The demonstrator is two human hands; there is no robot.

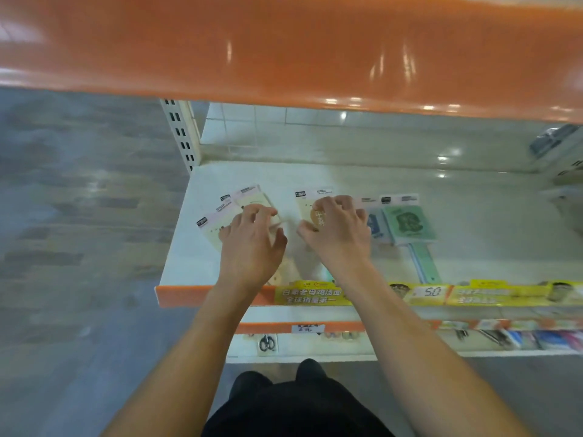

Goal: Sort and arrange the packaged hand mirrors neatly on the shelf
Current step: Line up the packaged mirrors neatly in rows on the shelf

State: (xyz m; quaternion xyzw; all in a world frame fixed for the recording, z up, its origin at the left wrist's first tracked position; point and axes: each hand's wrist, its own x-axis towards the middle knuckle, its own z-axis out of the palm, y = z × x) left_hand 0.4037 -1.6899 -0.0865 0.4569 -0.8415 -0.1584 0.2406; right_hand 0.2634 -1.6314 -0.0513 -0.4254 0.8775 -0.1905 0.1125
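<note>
On the white shop shelf (410, 184), the left hand (249, 244) presses curled fingers on fanned cream packaged mirrors (220, 216); the right hand (339, 233) pinches another cream pack (304, 205) beside green ones (407, 223). Slippery film risks packs sliding off the front edge

Under our left hand (252, 238) and right hand (339, 230) most of the cream mirror packs (220, 216) is covered, so we cannot tell the grip, while beyond the right hand the dark things (550, 140) blur at the picture's edge.
</note>
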